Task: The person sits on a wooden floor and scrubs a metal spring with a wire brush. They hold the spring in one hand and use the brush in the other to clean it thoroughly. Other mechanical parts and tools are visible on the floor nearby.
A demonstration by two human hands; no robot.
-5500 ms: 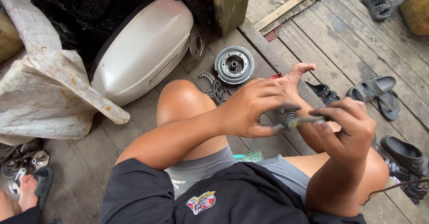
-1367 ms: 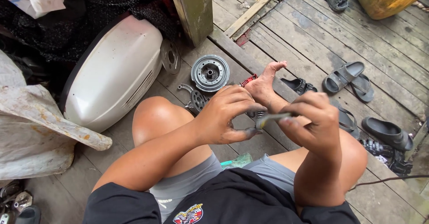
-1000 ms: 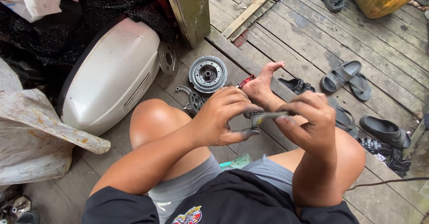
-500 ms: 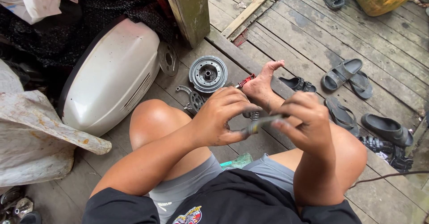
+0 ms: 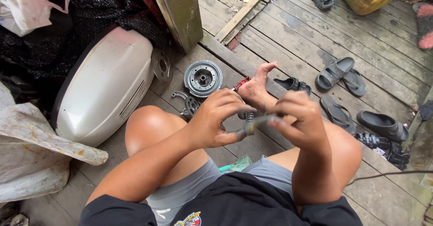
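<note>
Little has shifted in the past half second: both hands stay locked together above the knees. A small grey metal part (image 5: 253, 121) is pinched at its left end by the left hand's (image 5: 219, 118) fingertips, while the right hand (image 5: 301, 123) closes around its right end. Beyond, on the plank floor (image 5: 288, 36), lie a round clutch drum (image 5: 203, 78), a gear (image 5: 191, 105), a white scooter panel (image 5: 106, 86) and grey sandals (image 5: 340, 75).

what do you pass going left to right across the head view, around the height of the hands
white curved cover → left hand → small metal part → right hand → black sandal
</note>
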